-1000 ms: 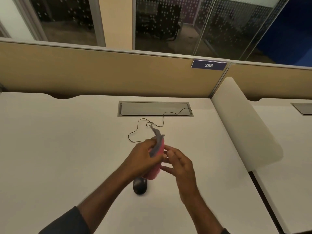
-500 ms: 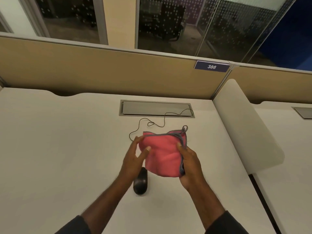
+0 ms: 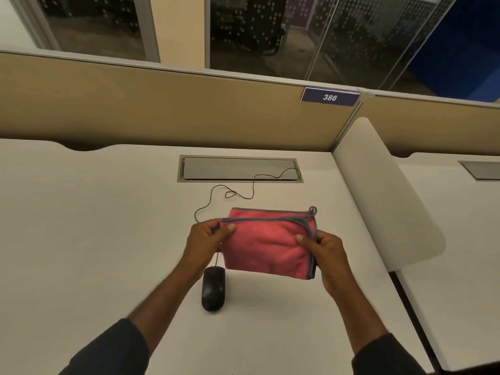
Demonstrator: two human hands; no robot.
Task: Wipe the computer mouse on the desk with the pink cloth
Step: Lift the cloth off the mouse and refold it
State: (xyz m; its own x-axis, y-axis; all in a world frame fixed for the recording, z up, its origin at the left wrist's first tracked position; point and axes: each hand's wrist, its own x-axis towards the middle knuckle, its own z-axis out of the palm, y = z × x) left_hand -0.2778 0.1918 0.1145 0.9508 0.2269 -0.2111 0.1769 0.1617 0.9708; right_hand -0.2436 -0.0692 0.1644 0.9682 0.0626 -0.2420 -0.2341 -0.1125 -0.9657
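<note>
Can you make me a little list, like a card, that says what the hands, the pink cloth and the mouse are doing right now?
left hand: pinches the cloth's left edge
right hand: pinches the cloth's right edge
pink cloth: folded, grey trim, held up flat above the desk
computer mouse: black, lying on the desk, nothing touching it
mouse cable: loops back to the grey cable hatch
desk: white
number sign: reads 386
wiping: not yet begun

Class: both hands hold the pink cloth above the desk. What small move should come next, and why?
Probably lower the pink cloth onto the mouse. The left hand and right hand pinch it spread out in the air, while the mouse lies uncovered below.
</note>
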